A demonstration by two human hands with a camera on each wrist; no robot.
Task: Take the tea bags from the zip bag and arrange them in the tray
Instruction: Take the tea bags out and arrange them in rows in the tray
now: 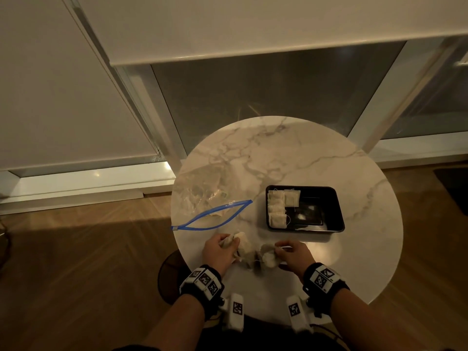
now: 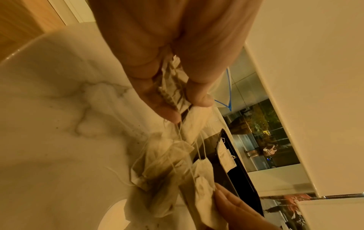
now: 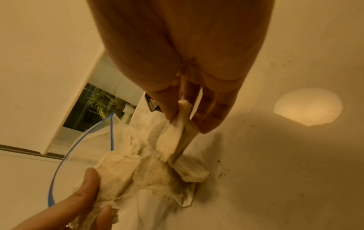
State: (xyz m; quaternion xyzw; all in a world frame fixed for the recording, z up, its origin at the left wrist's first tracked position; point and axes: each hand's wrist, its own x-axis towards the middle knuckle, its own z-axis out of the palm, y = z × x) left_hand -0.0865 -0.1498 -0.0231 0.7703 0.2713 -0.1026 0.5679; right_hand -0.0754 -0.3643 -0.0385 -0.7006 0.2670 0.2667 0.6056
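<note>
Round white marble-pattern table (image 1: 316,158), viewed from the head camera; clock directions are taken on the tabletop, 6 o'clock nearest the person.

9 o'clock: clear plastic zip bag with a blue zip strip (image 1: 210,196) lies flat, mouth gaping toward 6 o'clock. Contents cannot be made out through the crumpled film.

7 o'clock: left hand (image 1: 219,252), fingers curled, pinches a pale paper tea bag (image 2: 173,87) between thumb and fingers. The left wrist view shows strings running down from this grip into the pile.

6 o'clock: loose pile of pale tea bags (image 1: 250,252) with tangled white strings sits on the table between the two hands, just short of the bag mouth. Dark tea specks are scattered on the marble around it in the right wrist view.

5 o'clock: right hand (image 1: 293,253), fingertips closed together, pinches the top of one tea bag (image 3: 177,137) at the pile's right edge; that bag hangs from the pinch with its lower end on the pile.

3 o'clock: black rectangular plastic tray (image 1: 334,206), just beyond the right hand. Its left part holds a column of tea bags (image 1: 276,209) overlapping along the left wall, plus one more beside the column at the far end. The right part shows bare glossy floor.

Both wrists carry black bands with white coded markers (image 1: 203,279).
</note>
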